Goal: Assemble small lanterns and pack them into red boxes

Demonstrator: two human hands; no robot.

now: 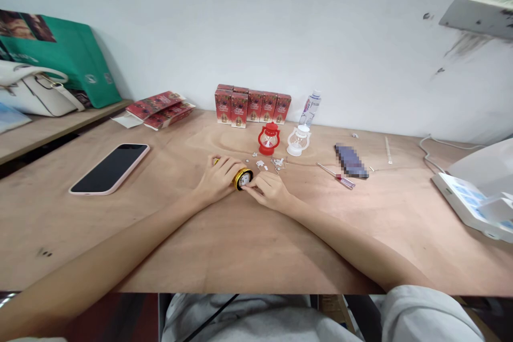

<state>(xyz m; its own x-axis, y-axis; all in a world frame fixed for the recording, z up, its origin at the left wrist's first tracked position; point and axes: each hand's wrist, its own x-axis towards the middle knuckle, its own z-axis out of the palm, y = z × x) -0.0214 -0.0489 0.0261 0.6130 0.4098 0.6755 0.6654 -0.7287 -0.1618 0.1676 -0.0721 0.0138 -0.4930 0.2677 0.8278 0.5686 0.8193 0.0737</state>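
A broad plywood table takes up most of the view, and both forearms are laid flat on it, so that the hands are steadied for fine work. A white device sits at the right edge, a green bag and a white handbag on the side shelf to the left. A phone lies face up, well clear of the hands. A row of red boxes is lined up against the wall, with flattened ones to its left and a water bottle to its right. A red lantern and a white lantern stand upright before them; a screwdriver is kept near.

At the table's middle a small gold lantern is gripped on its side by the left hand, its round base turned toward the right hand, whose fingertips are pinched at that base. The gold casing is shiny, the base insert pale. Tiny loose parts lie just beyond.
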